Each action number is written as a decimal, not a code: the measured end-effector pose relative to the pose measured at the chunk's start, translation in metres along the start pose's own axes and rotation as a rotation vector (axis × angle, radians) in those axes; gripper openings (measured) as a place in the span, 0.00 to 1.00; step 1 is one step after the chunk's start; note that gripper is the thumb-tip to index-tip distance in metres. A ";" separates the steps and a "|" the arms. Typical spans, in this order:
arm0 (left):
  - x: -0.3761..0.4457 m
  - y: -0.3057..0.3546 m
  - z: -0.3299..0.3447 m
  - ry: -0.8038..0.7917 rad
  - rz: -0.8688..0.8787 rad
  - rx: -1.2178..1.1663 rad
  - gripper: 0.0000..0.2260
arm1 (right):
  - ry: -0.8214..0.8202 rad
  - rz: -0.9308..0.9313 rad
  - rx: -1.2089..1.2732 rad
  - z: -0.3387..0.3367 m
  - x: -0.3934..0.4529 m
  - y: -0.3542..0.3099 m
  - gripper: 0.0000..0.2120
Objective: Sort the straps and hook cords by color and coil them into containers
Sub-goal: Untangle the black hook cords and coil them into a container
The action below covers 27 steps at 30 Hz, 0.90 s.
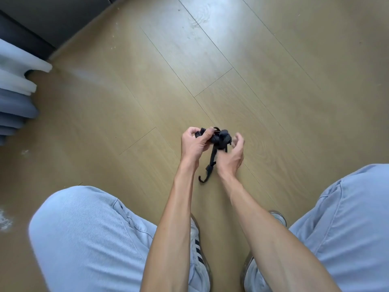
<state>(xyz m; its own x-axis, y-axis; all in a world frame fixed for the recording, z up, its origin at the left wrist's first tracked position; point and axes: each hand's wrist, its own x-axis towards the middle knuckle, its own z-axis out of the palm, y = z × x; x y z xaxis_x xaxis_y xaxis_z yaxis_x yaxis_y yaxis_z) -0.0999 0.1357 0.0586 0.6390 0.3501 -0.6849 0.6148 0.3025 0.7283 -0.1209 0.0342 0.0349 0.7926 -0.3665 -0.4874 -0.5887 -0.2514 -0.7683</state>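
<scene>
A black hook cord [219,140] is bunched into a small coil above the wooden floor, between both hands. My left hand [194,144] grips the left side of the coil with curled fingers and thumb. My right hand [232,154] is beside the coil's right side, blurred, its fingers loosely curled; no grip on the cord shows. A loose tail of the cord hangs down between my wrists and ends in a black hook [205,178]. No container is in view.
Wooden floor [252,70] stretches ahead. Stacked white and grey foam sheets [16,87] lie at the left edge beside a dark wall base [42,24]. My knees in light blue trousers [84,239] and my shoes [197,245] fill the bottom.
</scene>
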 end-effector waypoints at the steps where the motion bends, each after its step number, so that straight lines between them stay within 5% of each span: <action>1: 0.000 0.006 0.000 0.033 0.027 0.045 0.15 | -0.069 -0.063 0.058 -0.001 0.003 -0.014 0.32; 6: -0.003 0.043 -0.003 0.088 0.136 -0.040 0.09 | -0.433 -0.134 0.243 -0.010 0.007 -0.061 0.13; 10: -0.014 0.061 -0.015 -0.141 0.175 -0.086 0.15 | -0.377 -0.097 0.188 -0.015 0.007 -0.077 0.04; 13: -0.022 0.065 -0.019 -0.193 0.224 -0.025 0.14 | -0.323 -0.120 0.115 -0.020 0.009 -0.095 0.05; 15: -0.026 0.072 -0.017 -0.095 0.262 0.048 0.09 | -0.357 -0.163 0.083 -0.024 0.008 -0.110 0.06; 22: -0.046 0.132 -0.016 0.131 0.199 -0.102 0.15 | -0.244 -0.190 0.138 -0.039 0.006 -0.163 0.15; 27: -0.078 0.174 -0.035 -0.082 0.163 -0.023 0.12 | -0.167 -0.229 0.101 -0.050 -0.014 -0.222 0.15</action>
<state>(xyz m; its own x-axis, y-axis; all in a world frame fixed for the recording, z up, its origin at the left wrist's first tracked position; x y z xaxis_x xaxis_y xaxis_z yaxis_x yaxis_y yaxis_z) -0.0594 0.1922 0.2398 0.7655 0.3228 -0.5566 0.4899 0.2685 0.8294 -0.0095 0.0501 0.2332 0.9228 -0.1563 -0.3520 -0.3798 -0.2165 -0.8994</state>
